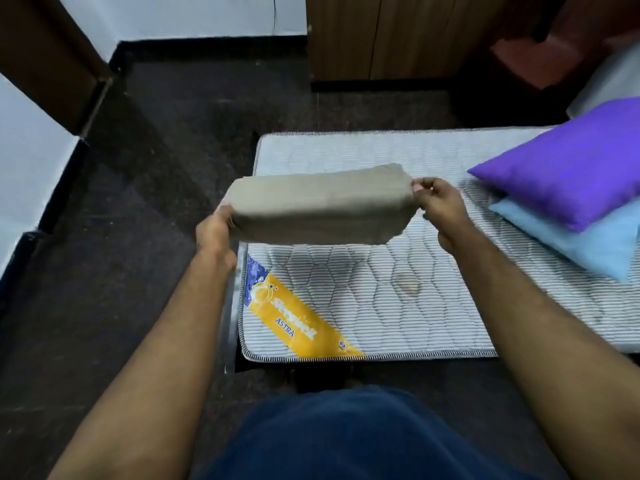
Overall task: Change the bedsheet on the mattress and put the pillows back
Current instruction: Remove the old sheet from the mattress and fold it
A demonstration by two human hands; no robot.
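Note:
A folded beige bedsheet (pixel 322 206) hangs in the air over the near-left part of the bare striped mattress (pixel 398 303). My left hand (pixel 216 232) grips its left end and my right hand (pixel 438 206) pinches its right end. The mattress lies on the dark floor and carries a yellow and blue label (pixel 291 320) at its near-left corner. A purple pillow (pixel 568 174) rests on top of a light blue pillow (pixel 585 240) at the right side of the mattress.
Dark floor (pixel 145 188) surrounds the mattress on the left and front. A wooden wardrobe (pixel 391 36) stands behind it. White walls with black skirting (pixel 52 188) run along the left. A white-covered item (pixel 613 84) and reddish cloth (pixel 554 53) sit at the far right.

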